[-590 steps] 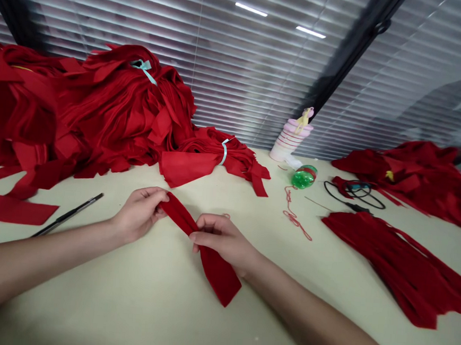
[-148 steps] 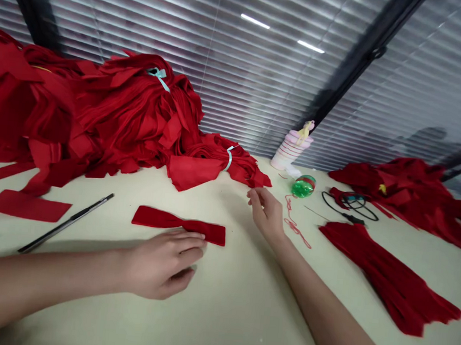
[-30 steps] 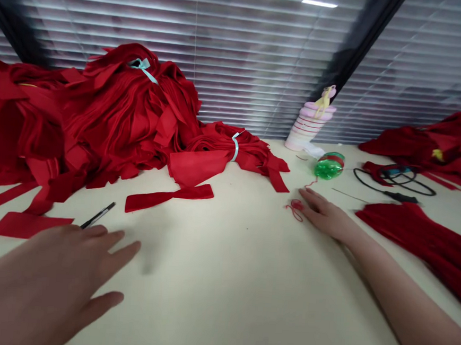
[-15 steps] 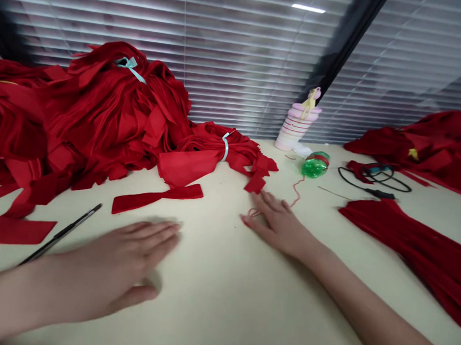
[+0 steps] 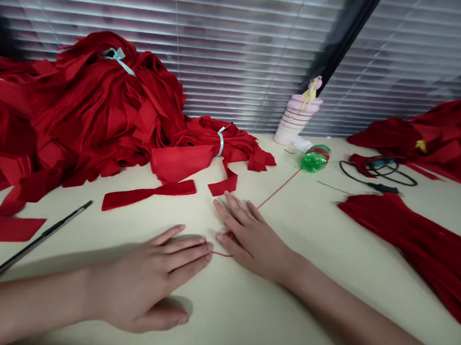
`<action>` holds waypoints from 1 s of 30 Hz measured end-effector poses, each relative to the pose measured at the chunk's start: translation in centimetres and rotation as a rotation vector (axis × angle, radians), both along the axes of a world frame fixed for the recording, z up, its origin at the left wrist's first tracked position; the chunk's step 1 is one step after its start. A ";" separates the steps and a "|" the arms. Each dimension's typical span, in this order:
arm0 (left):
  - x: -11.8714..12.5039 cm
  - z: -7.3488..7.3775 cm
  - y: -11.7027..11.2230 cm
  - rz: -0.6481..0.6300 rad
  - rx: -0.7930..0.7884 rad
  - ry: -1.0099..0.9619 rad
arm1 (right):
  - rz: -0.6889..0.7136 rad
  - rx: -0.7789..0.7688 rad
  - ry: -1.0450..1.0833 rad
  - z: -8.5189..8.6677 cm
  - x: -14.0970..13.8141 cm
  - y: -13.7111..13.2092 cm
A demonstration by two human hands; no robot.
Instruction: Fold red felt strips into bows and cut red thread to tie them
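the big heap of red cloth (image 5: 79, 107) is filling the far left of the counter (image 5: 267, 313), with more red pieces (image 5: 416, 245) lying at the right. near the middle both my hands are lying flat and open, holding nothing. my left hand (image 5: 154, 281) is resting palm down, its fingertips just meeting the red thread (image 5: 279, 188). my right hand (image 5: 249, 235) is pressing on that thread, which is running taut from under it to the green spool (image 5: 313, 160) at the far side. i am judging the thread as very light, limp and thin, hard to pinch off a flat top; best taken where it is showing between my two hands.
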State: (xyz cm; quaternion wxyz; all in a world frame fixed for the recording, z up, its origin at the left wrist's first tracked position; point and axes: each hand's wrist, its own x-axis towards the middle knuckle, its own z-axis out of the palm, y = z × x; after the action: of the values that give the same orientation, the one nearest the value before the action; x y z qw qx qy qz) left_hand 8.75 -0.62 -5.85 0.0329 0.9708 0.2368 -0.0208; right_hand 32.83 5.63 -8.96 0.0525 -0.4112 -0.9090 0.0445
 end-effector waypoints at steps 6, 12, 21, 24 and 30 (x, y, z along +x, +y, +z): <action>-1.5 -0.4 -2.0 0.122 0.307 0.051 | -0.140 -0.097 -0.001 0.4 2.6 1.6; -6.6 0.3 -2.6 0.204 0.174 0.074 | -0.202 -0.256 -0.024 0.6 7.3 3.6; -11.2 0.6 -5.7 0.405 0.191 0.107 | -0.364 -0.138 -0.076 -0.3 7.4 4.0; -11.8 0.7 -6.2 0.456 0.137 0.112 | -0.405 -0.123 -0.043 -0.3 7.1 4.0; -10.7 1.4 -5.8 0.422 0.097 0.144 | -0.492 -0.009 0.164 -0.1 6.3 3.9</action>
State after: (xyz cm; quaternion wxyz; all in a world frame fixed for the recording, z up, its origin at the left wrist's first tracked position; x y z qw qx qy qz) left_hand -1.92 -6.43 -4.46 -0.0273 0.8962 0.4370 -0.0714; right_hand 39.14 9.53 -9.10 0.1334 -0.6152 -0.7740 0.0678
